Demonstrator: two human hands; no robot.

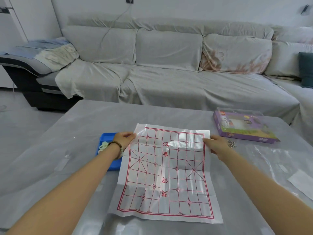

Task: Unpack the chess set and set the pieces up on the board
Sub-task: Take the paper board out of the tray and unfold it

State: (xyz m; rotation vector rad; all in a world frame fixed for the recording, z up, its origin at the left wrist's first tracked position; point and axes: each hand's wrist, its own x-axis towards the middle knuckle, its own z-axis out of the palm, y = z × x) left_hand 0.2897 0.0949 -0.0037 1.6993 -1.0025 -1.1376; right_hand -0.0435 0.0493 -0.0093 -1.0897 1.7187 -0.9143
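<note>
The bench [67,167], covered in glossy clear film, is carrying everything. The board [166,173], a thin creased sheet printed with a red grid and red characters, is lying flat in the middle, its near edge close to the person. A white paper [301,182] is lying near the bench's right edge, well apart from the board.

Both forearms are reaching out along the board's two sides. The left hand [124,139] is pinching the board's far left corner between thumb and curled fingers. The right hand [216,145] is pinching the far right corner in the same way. Beaded bracelets [116,146] are sitting on the left wrist.

A blue tray [108,138] is resting just beside the board's left edge, and the left wrist is covering part of it. A few pale pieces [103,145] are showing inside it. Some small metal bits [231,144] are lying just beyond the right hand. A purple box [243,128] is lying flat past them, near the far right corner.

Beyond the bench, a sofa [169,73] draped in grey cloth is filling the background, with a blanket [47,50] on its left arm and a teal cushion [306,70] at the right.
</note>
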